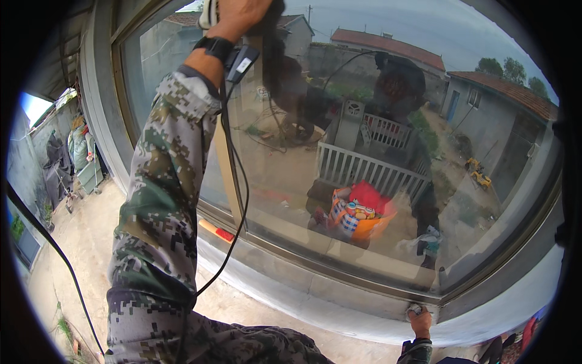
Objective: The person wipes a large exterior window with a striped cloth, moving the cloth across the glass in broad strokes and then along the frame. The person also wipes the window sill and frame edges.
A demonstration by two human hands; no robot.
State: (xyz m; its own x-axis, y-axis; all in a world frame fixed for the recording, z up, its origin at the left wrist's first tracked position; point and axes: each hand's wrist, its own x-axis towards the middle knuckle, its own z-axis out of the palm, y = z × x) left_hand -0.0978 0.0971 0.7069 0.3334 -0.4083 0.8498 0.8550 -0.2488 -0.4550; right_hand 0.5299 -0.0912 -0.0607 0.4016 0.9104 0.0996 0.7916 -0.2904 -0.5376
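My left hand (pixel 248 16) is raised to the top of the view, against the large window pane (pixel 282 182), and is partly cut off by the frame. Something white with dark stripes (pixel 208 14) shows beside it; whether the fingers grip it is unclear. A black band (pixel 213 48) circles the left wrist, and a small black device (pixel 242 63) with a cable hangs there. Low on the right, my right hand (pixel 421 322) grips a crumpled whitish wad (pixel 413 310) against the outer window ledge (pixel 318 291), near the frame's corner.
A tool with a pale handle and red end (pixel 217 230) lies on the ledge. Behind the glass are a slatted grey crib (pixel 373 170) and an orange bag (pixel 373 227) of toys. Courtyard reflections cover the pane. A black cable (pixel 54 250) crosses the concrete ground (pixel 86 236).
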